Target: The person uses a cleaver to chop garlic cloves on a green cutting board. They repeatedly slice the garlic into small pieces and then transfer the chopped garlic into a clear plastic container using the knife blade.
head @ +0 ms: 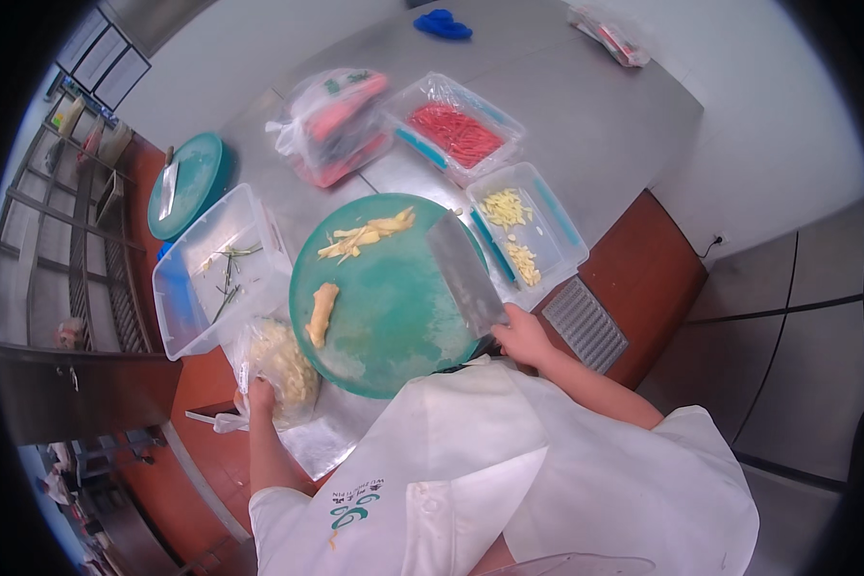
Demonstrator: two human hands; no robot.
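Observation:
A cleaver is in my right hand, its broad blade over the right edge of a round green cutting board. On the board lie a pile of peeled ginger slices at the top and a piece of ginger root at the left. My left hand is at the side of a clear plastic bag of pale pieces, beside the board's lower left; its fingers are partly hidden against the bag.
Right of the board stands a plastic container with cut pale-yellow pieces, behind it a wrapped one of red strips. A container with green scraps stands left. Farther off are a bagged bundle and a second board with a cleaver.

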